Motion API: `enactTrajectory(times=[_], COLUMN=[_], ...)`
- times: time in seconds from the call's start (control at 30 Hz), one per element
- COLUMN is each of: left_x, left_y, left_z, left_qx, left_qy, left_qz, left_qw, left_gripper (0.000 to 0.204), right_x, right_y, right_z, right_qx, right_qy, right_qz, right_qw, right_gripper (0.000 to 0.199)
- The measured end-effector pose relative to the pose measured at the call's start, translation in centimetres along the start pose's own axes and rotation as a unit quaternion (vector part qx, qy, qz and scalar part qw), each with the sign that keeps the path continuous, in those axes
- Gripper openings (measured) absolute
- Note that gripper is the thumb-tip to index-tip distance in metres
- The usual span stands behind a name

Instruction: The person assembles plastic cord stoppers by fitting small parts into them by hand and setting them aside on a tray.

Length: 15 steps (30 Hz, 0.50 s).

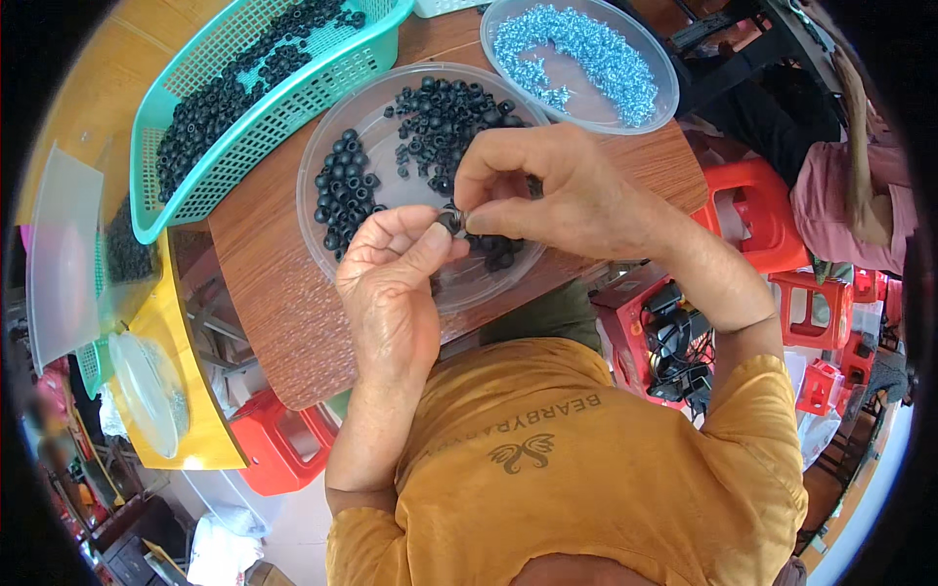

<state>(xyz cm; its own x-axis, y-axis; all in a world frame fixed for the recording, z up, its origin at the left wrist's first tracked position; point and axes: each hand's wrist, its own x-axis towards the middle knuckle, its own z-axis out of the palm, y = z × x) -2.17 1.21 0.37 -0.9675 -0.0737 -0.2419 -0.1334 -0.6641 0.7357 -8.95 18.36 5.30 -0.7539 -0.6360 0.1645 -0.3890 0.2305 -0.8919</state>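
Between the thumb and fingers of my left hand (391,278) is a small black round piece (450,222). The fingertips of my right hand (572,195) pinch together right against it; a thin shiny bit shows there, too small to name. Both hands are above a clear round plastic tray (311,186) on a brown wooden table (283,322). In the tray lie a group of black hollow caps (344,186) on the left and a larger heap of black pieces (454,117) on the far side. More black pieces are partly hidden under my right hand.
A turquoise basket (264,122) of black pieces stands far left. Far right, a second clear tray (666,83) holds shiny light-blue pieces (606,59). Red stools (757,220) stand beside the table. A person in pink (840,205) is at the right.
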Motion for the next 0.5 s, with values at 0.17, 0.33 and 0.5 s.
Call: enactTrajectory(times=[0.17, 0.33, 0.5], left_x=[-0.3, -0.8, -1.3], left_y=[0.0, 0.0, -0.2], left_z=[0.3, 0.3, 0.3], left_qx=[0.027, 0.053, 0.067], left_qy=[-0.002, -0.003, -0.027], left_qz=[0.037, 0.065, 0.104], left_qw=[0.999, 0.996, 0.992], left_gripper=[0.018, 0.019, 0.018], right_x=[0.1, 0.4, 0.8], right_y=[0.0, -0.5, -0.2], right_z=[0.3, 0.3, 0.4], right_qx=[0.014, 0.033, 0.061], right_qy=[-0.021, -0.035, -0.058], right_qz=[0.011, 0.047, 0.094], right_qw=[1.000, 0.998, 0.992], right_gripper=[0.013, 0.013, 0.015])
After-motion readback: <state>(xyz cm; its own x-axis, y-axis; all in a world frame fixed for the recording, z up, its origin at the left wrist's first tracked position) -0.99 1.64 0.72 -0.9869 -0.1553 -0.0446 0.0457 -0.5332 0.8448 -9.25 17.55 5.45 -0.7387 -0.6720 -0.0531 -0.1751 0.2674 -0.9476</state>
